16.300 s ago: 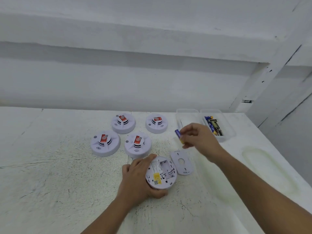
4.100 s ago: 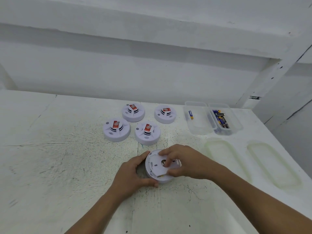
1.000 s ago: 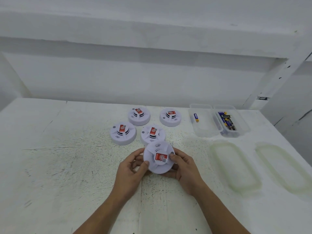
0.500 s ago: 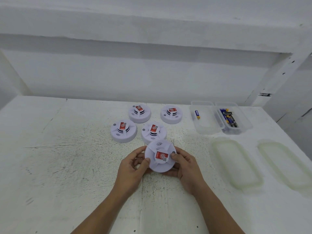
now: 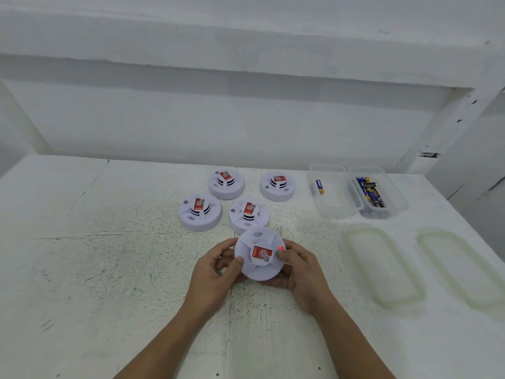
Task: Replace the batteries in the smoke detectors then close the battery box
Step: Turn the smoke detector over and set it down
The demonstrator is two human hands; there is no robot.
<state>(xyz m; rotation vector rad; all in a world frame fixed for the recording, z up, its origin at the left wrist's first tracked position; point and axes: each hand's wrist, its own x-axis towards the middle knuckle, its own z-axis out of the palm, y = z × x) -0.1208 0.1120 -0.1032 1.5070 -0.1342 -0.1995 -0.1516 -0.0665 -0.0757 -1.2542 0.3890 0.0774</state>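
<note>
White scuffed tabletop (image 5: 109,269), wall (image 5: 218,119) behind — left hand (image 5: 216,272), right hand (image 5: 303,272) grip detector (image 5: 259,257).

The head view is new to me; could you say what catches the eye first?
A smoke detector, held face up in the left hand and right hand in the middle, shows a glowing red light beside the right thumb. Four more detectors sit behind it; open battery boxes stand far right.
</note>
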